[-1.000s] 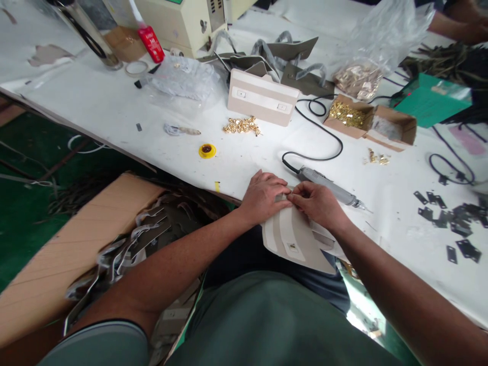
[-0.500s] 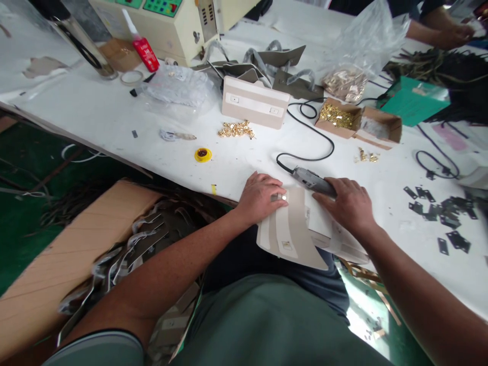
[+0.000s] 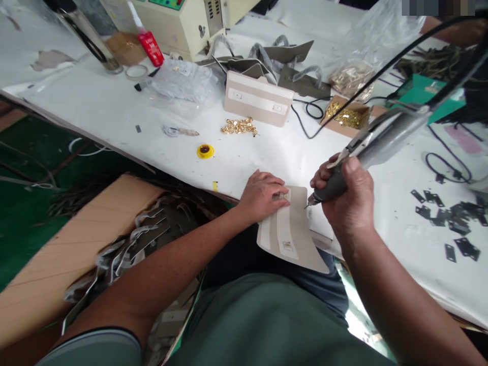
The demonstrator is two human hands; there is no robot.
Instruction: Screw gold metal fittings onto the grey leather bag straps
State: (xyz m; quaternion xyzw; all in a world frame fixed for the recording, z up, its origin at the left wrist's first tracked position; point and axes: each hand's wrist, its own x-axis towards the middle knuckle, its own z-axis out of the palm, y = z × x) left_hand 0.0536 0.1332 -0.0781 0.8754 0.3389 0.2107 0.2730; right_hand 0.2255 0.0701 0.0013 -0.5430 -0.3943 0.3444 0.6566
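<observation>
My left hand [image 3: 263,198] grips the upper left edge of a beige panel [image 3: 299,231]. Its fingers are curled beside a small metal fitting near the top of a pale strip. A second fitting [image 3: 287,246] shows lower on that strip. The panel hangs partly over the table edge above my lap. My right hand [image 3: 354,195] is wrapped around a grey corded rotary tool [image 3: 389,137], raised and tilted. Its thin bit points down-left, close to the panel's right edge; whether it touches cannot be made out. A white block [image 3: 320,221] lies under the panel's right side.
Gold fasteners [image 3: 239,126] lie in a pile near another upright beige panel [image 3: 259,99]. A yellow round container [image 3: 205,150] sits left of them. Black plates [image 3: 453,216] are scattered at right, behind a cardboard box [image 3: 345,117] of gold pieces. A co-worker's arm shows at top right.
My right hand has lifted the rotary tool off the table and turned it so the bit faces the panel. The cord now hangs across the upper right. My left hand stays on the panel.
</observation>
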